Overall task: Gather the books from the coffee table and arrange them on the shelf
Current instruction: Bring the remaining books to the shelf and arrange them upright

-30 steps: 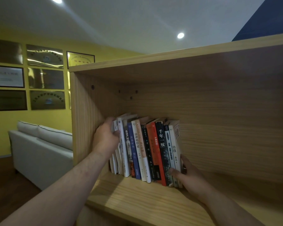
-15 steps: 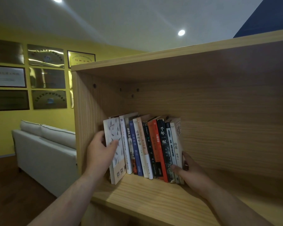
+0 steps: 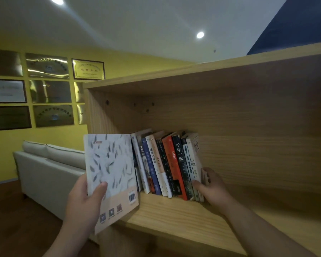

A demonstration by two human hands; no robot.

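Observation:
My left hand [image 3: 83, 199] grips a white book with small dark fish on its cover [image 3: 111, 171], held out in front of the wooden shelf [image 3: 170, 217] at its left end, cover towards me. A row of several upright books [image 3: 167, 164] stands in the shelf compartment, leaning slightly left. My right hand [image 3: 211, 188] holds the rightmost book of the row, thumb on its spine side and fingers against its outer cover.
The shelf compartment is bare wood to the right of the row. A white sofa [image 3: 44, 173] stands to the left below the shelf. Framed plaques [image 3: 48, 89] hang on the yellow wall behind it.
My left hand has pulled the white fish-cover book out of the left end of the row and brought it forward, out of the shelf. My right hand has stayed at the row's right end.

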